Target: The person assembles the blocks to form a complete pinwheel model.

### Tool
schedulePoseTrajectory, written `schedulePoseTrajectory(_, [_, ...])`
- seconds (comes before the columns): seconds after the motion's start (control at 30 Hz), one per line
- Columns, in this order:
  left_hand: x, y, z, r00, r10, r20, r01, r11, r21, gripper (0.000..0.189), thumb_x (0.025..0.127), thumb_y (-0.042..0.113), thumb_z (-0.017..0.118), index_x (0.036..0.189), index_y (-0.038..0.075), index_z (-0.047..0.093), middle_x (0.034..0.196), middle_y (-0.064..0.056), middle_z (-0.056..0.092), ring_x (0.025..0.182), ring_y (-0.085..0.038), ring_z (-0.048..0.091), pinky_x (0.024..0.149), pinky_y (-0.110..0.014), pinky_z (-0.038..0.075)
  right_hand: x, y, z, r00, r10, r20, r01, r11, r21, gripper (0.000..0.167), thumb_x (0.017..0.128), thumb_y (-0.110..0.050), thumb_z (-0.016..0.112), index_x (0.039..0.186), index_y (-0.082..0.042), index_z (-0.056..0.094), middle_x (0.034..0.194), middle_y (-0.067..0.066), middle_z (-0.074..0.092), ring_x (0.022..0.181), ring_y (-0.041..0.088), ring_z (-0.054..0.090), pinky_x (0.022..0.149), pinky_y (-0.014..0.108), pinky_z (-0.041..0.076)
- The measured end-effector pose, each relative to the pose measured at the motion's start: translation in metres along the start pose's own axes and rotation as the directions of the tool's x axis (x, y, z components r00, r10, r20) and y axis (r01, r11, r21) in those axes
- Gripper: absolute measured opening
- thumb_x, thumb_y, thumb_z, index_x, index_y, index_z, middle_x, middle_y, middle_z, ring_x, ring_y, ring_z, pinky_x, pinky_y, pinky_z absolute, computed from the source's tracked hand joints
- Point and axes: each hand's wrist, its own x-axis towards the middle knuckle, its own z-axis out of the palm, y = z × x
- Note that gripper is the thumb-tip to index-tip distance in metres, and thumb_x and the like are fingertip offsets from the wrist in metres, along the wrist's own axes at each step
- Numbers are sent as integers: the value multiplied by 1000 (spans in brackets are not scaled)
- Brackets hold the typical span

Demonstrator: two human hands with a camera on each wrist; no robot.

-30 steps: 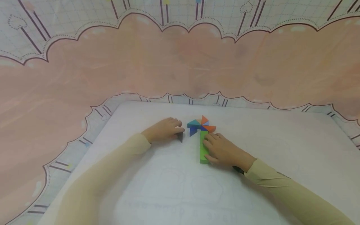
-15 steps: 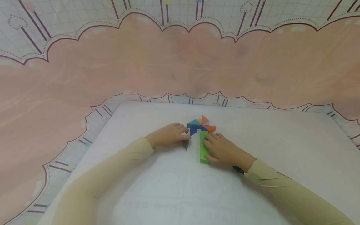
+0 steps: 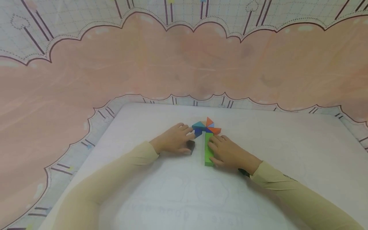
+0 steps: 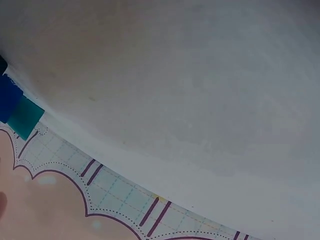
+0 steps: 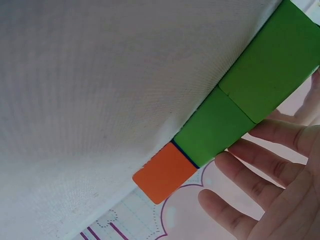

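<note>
My left hand (image 3: pixel 173 139) holds a dark block (image 3: pixel 190 146) between thumb and fingers, low over the table, just left of the green column. Green blocks (image 3: pixel 209 155) form a straight column; a seam between two green blocks (image 5: pixel 215 125) shows in the right wrist view. My right hand (image 3: pixel 227 151) rests its extended fingertips along the column's right side. At the column's top, small wedges fan out like a pinwheel: a teal wedge (image 3: pixel 198 125), an orange wedge (image 3: pixel 210 122) and others. A blue block (image 3: pixel 197 132) sits below the teal wedge, near my left fingertips.
The white tabletop (image 3: pixel 161 198) carries faint printed lettering. Behind it hangs a peach curtain (image 3: pixel 184 67) with scalloped, striped trim. A black item (image 3: pixel 243 172) is at my right wrist. At its left edge, the left wrist view catches blue and teal blocks (image 4: pixel 26 117).
My left hand has moved right with the dark block, toward the blue block and the column, and the block has turned in its fingers. My right hand stays on the green blocks.
</note>
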Motion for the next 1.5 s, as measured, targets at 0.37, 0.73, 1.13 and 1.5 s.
schedulePoseTrajectory(0.37, [-1, 2, 1, 998, -64, -26, 66, 995, 74, 64, 81, 68, 50, 111, 11, 59, 118, -10, 58, 105, -24, 54, 95, -39, 44, 0, 1, 2, 1000, -4, -7, 4, 1000, 1, 46, 90, -45, 50, 111, -4, 53, 119, 14, 54, 113, 30, 53, 96, 45, 44])
schedulePoseTrajectory(0.73, [0, 2, 1, 1000, -6, -26, 7, 1000, 28, 58, 83, 62, 53, 115, 14, 58, 116, -7, 60, 104, -22, 56, 93, -37, 45, 0, 2, 3, 1000, 1, 7, -1, 1000, 5, 47, 91, -45, 49, 114, -4, 52, 120, 15, 53, 114, 31, 52, 97, 46, 44])
schedulePoseTrajectory(1.13, [8, 2, 5, 998, 53, -38, -53, 999, -2, 44, 87, 53, 54, 112, 17, 57, 107, -2, 57, 98, -18, 54, 93, -36, 45, 0, 2, 3, 999, -20, -32, 19, 1000, -10, 43, 91, -43, 50, 110, -4, 52, 117, 14, 53, 111, 30, 53, 94, 43, 45])
schedulePoseTrajectory(1.5, [16, 1, 5, 1000, 25, -6, -24, 997, 73, 32, 90, 39, 58, 112, 17, 59, 115, -2, 58, 107, -19, 55, 97, -35, 44, 0, 1, 2, 1000, -7, -16, 6, 1000, -8, 45, 91, -43, 48, 111, -3, 53, 118, 14, 53, 112, 30, 53, 95, 44, 44])
